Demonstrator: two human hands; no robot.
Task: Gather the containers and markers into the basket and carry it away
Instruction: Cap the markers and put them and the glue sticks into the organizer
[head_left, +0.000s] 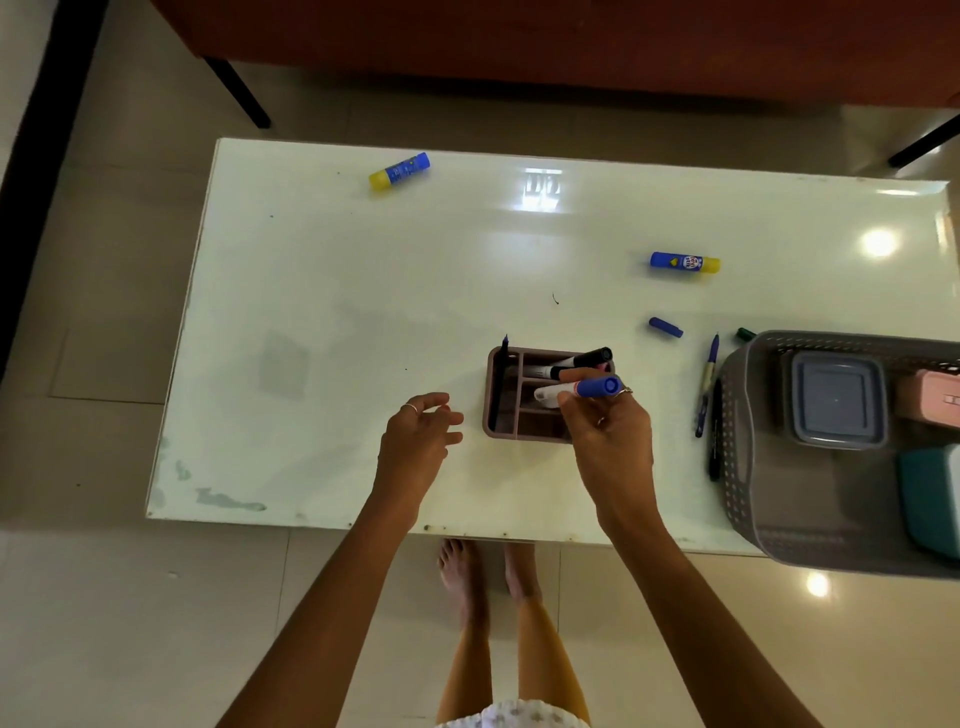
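- Grey basket (737, 415) sat at the desk's (322, 291) right edge, holding lidded containers (836, 397).
- Left hand (415, 447) hovered with fingers loosely spread, holding nothing.
- Right hand (610, 441) pinched a blue-capped marker (582, 389) over the brown organizer (511, 410).
- Farther off, two glue sticks (684, 262) lay on the desk.

Bare arms and bare feet (485, 574), thin ring on left hand (420, 441), rings on right hand (613, 441), white patterned garment hem (511, 716) at bottom.
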